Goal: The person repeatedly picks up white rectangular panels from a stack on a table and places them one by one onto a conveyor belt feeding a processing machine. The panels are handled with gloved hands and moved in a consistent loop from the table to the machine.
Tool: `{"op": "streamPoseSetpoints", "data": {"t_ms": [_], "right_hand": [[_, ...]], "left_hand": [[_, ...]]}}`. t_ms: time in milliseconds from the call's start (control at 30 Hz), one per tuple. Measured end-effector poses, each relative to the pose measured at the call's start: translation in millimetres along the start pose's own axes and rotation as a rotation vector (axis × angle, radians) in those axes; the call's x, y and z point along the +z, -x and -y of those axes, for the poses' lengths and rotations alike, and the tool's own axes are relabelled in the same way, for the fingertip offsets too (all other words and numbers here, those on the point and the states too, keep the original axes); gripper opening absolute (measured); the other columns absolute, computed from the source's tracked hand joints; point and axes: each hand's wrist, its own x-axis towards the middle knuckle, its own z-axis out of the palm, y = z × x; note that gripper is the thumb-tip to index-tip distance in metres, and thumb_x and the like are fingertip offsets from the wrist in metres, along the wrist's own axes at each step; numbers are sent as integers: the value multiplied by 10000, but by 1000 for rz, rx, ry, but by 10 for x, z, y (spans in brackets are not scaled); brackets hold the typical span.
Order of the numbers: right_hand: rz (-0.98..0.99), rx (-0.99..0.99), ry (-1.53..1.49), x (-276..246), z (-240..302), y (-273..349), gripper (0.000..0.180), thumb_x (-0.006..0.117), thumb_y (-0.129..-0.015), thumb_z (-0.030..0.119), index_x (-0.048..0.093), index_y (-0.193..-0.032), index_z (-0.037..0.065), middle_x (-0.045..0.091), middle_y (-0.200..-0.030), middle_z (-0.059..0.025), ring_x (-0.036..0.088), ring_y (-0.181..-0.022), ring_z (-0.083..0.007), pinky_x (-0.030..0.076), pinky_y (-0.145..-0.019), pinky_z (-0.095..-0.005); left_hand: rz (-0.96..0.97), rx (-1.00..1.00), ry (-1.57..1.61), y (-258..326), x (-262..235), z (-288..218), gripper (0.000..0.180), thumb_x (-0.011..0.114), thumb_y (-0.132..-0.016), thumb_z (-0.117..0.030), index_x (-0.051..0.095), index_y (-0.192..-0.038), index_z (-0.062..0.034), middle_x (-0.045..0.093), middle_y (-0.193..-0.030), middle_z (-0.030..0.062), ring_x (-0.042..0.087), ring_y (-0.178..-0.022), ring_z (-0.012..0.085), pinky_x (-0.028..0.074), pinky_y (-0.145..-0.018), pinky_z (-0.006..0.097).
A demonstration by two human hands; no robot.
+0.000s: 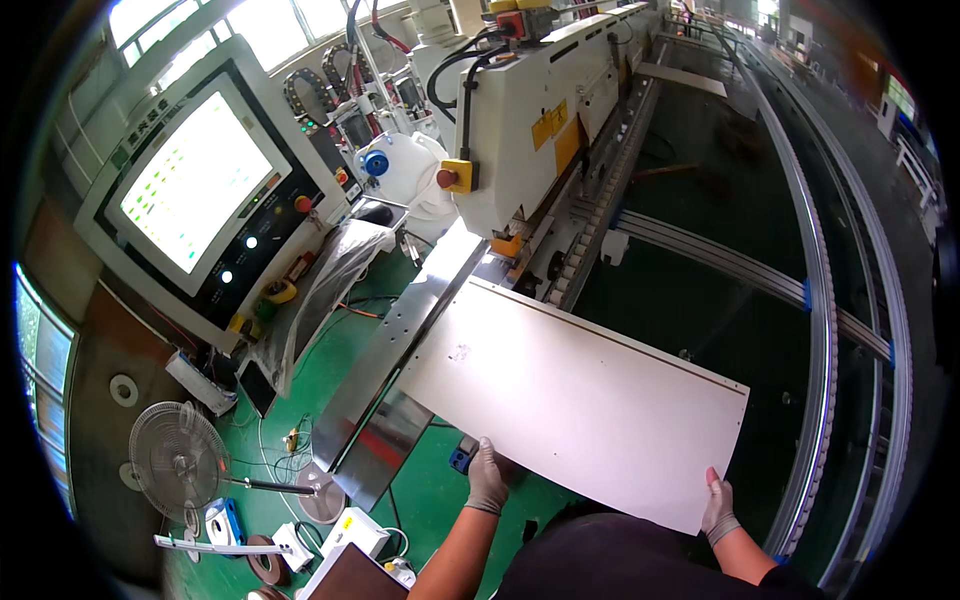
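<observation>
A long white panel (580, 390) with small holes and a brown strip along its far edge lies across my front. Its left end rests on a metal guide plate (372, 400) at the machine's infeed. My gloved left hand (487, 482) grips the panel's near edge, thumb uppermost, its other fingers mostly hidden. At the near right corner my gloved right hand (718, 508) holds the panel's short edge, thumb on top and fingers out of sight below. A small printed label (460, 352) sits on the panel's left part.
A beige machine (530, 130) with a red stop button (447, 178) stands ahead. At left is a lit control screen (200, 180). A fan (178, 455), cables and tape rolls (268, 565) are on the green floor. Metal rails (810, 300) run along the right.
</observation>
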Motion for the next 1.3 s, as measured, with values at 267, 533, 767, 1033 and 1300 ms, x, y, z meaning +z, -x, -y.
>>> {"op": "streamPoseSetpoints", "data": {"t_ms": [267,533,767,1033,1300], "right_hand": [[-78,10,4,486,274,-304,516,693,-1005,358,546,-1342,-4,651,-1239,-115,668,-1119,-264,565,-984,-449],[-155,-6,-34,669,748,-811,481,694,-996,305,562,-1350,9,660,-1255,-104,676,-1117,-269,565,-984,-440],[-123,-47,-23,638,1142,-1550,480,692,-997,329,580,-1340,14,675,-1218,-97,671,-1116,-258,560,-973,-420],[-60,1,-166,685,1689,-2348,486,605,-1020,434,614,-1313,46,680,-1250,-91,660,-1150,-278,540,-1003,-428],[-308,-579,156,108,1951,-3488,317,539,-1033,233,611,-1256,20,623,-1321,-123,623,-1202,-262,522,-988,-424]], "left_hand": [[-128,-70,45,-127,324,5,658,412,-1108,-532,415,-1516,-16,565,-1478,166,578,-1332,350,489,-1102,528],[-117,-115,45,-622,934,-61,695,403,-1106,-549,385,-1536,-4,536,-1507,184,554,-1359,366,472,-1114,528],[-52,-177,63,-1153,1551,-65,744,386,-1092,-599,346,-1577,-36,479,-1575,154,491,-1417,356,389,-1167,525],[-81,-226,103,-2019,2065,235,605,373,-1113,-556,504,-1477,-91,628,-1417,100,621,-1265,290,479,-1100,465],[236,-197,-435,-2433,2187,164,648,416,-1104,-545,604,-1371,13,689,-1311,185,674,-1190,306,528,-1045,425]]}}
